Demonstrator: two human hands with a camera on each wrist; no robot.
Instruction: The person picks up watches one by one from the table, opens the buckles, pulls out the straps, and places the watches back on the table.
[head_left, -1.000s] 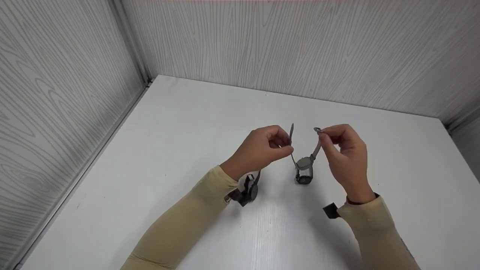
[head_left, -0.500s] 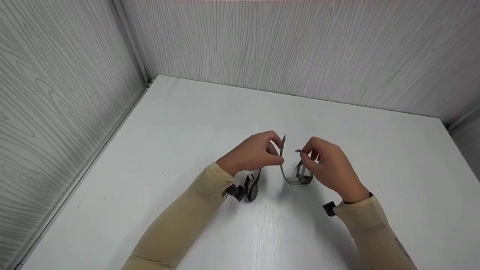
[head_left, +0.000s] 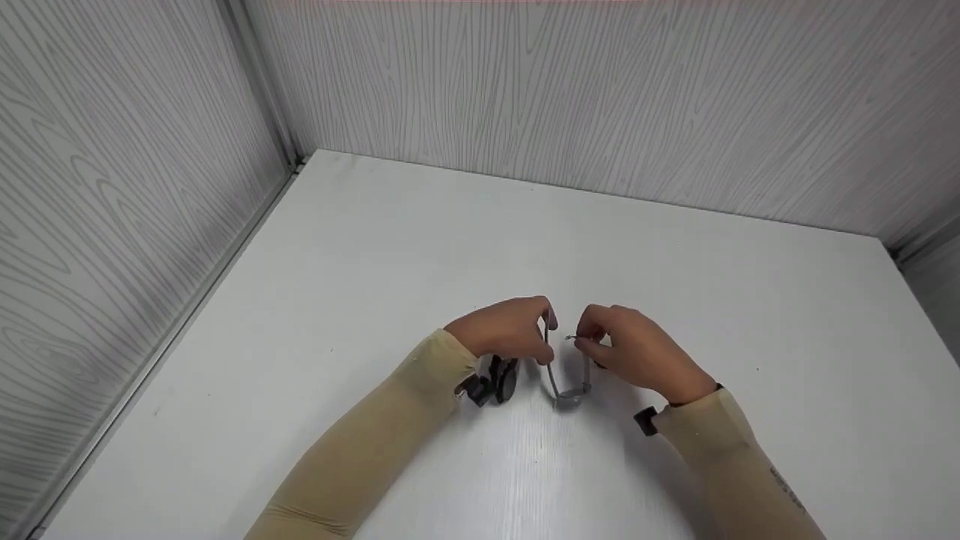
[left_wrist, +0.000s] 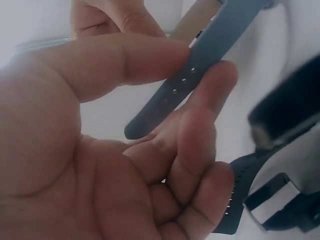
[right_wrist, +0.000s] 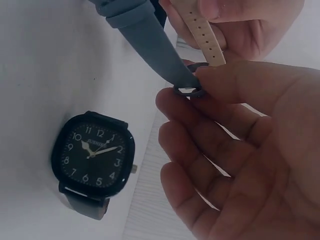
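A grey-blue watch (head_left: 570,397) hangs upright in a U between my hands, its case low at or just above the table. My left hand (head_left: 501,330) pinches the holed strap end (left_wrist: 212,45) between thumb and fingers. Opposite, my right hand (head_left: 637,349) pinches the buckle end (right_wrist: 155,50) of the same watch, with the metal buckle (right_wrist: 189,91) at the fingertips. The strap's inner side is beige. The two strap ends stand apart. In the right wrist view, a black square-faced watch (right_wrist: 92,155) lies below my right hand; that hand mostly hides it in the head view.
Another black watch (head_left: 505,381) lies on the table beside my left wrist, its holed strap (left_wrist: 237,190) showing in the left wrist view. The white table (head_left: 420,240) meets wood-grain panels (head_left: 525,90) at the back and left.
Both hands have come down and toward the viewer with the grey-blue watch. The right hand has moved left, bringing the strap ends closer together. The watch case has lowered.
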